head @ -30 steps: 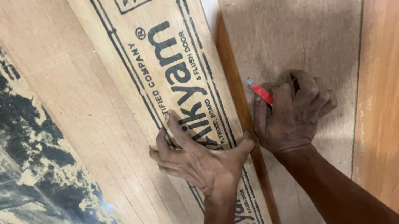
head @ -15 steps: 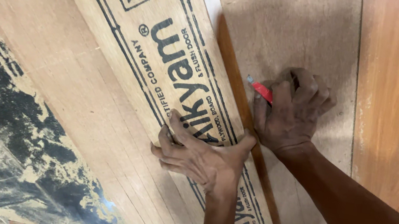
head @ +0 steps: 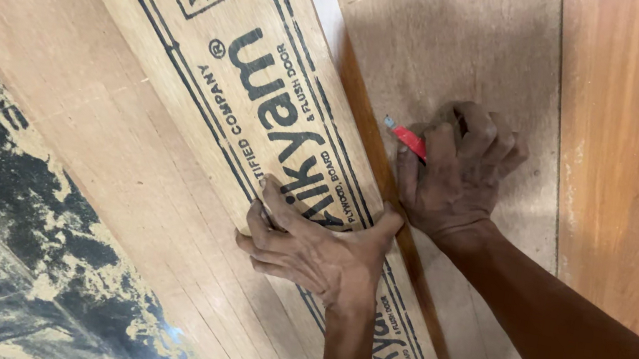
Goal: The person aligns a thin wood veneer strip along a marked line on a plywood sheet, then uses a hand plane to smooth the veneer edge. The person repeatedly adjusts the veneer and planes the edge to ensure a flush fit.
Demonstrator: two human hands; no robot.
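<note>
Pressing flat on the printed plywood strip, left hand (fingers spread, grasping nothing), right hand clenched around a red pencil, tip at the strip's edge.

plywood strip: long, light brown, printed with black lettering, double border lines and a leaf emblem; lies flat, running diagonally from upper left to lower right | red pencil: short, tip pointing upper left, lying just beside the strip's right edge, over the paler board underneath
</note>
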